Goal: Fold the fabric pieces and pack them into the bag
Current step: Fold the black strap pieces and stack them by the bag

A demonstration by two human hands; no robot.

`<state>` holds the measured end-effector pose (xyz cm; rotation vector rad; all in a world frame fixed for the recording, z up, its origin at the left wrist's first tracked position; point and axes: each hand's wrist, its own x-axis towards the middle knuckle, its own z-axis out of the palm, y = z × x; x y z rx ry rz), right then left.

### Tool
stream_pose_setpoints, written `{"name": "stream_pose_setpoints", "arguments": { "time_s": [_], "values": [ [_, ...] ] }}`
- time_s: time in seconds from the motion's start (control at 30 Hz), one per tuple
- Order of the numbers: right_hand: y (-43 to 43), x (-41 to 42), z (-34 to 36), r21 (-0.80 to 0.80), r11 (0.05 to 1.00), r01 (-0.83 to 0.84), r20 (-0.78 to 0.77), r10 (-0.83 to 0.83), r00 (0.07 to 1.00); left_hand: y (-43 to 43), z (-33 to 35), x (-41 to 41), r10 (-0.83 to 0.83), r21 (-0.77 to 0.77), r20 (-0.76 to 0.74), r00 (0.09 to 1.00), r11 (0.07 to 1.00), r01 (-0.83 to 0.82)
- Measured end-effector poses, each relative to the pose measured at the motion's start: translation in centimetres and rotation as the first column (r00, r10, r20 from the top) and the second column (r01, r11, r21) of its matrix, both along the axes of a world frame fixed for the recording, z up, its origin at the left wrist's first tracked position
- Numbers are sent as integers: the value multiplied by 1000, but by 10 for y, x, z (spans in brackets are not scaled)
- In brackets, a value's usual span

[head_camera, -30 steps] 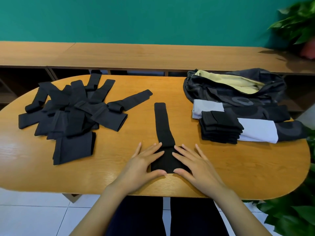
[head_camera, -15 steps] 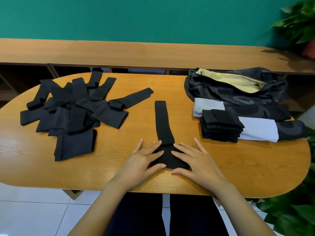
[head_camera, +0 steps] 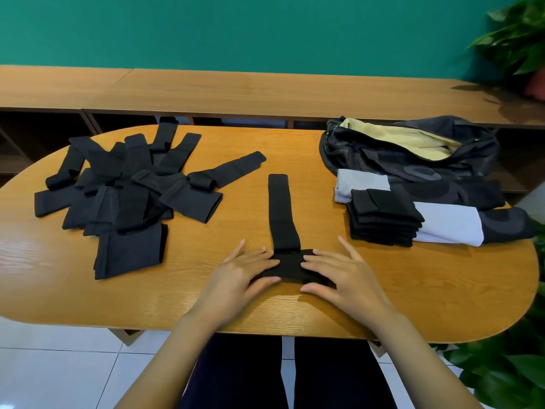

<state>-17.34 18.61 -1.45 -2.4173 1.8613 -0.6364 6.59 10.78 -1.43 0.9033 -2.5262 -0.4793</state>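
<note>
Since a second ago both hands have turned inward, so their fingertips now point at each other across the near end of the black strip (head_camera: 281, 214), and that wide end looks shorter and thicker, as if doubled over. The left hand (head_camera: 239, 276) and right hand (head_camera: 345, 278) lie flat on this bunched end at 6 o'clock on the oval wooden table (head_camera: 413, 290). Their fingers are fairly straight and spread and their thumbs sit along the near edge, pressing rather than clamping anything. The rest of the strip runs straight toward 12 o'clock as a narrow band with a squared tip. The cloth looks matte, soft and stretchy, a knit that holds a crease poorly. The likely trouble is that the fold will spring open or skew once the pressure lifts. The glossy tabletop may also let the whole piece slide when the long tail is brought over, which would leave an uneven bundle. At 10 o'clock lies the loose heap (head_camera: 129, 190) of similar black bands, overlapping and partly curled. At 3 o'clock a neat folded stack (head_camera: 383, 219) sits on a pale grey panel, and toppling it while adding another piece is a second risk. The dark slouchy bag (head_camera: 413, 154) at 2 o'clock gapes open, showing a pale yellow lining, and its limp mouth could collapse during packing.
</note>
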Motion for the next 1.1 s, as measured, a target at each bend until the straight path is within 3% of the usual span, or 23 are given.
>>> {"name": "stream_pose_setpoints", "arguments": {
  "time_s": [0.27,0.47,0.6,0.77,1.1],
  "values": [
    [-4,1,6,-143,990,4,110,12,994,-1,5,0,59,95,-128,990,994,-48],
    [-7,8,15,-134,988,80,266,-42,963,1,11,0,177,151,-257,950,978,-142],
    [-14,14,19,-7,985,170,380,-154,912,0,12,-5,271,226,-327,905,953,-203],
    [-29,16,15,94,974,205,396,-225,890,-4,8,-8,334,264,-284,899,928,-261],
    [-37,19,7,123,964,235,241,-258,935,-11,2,-9,382,184,-94,919,914,-361]
  ]
}}
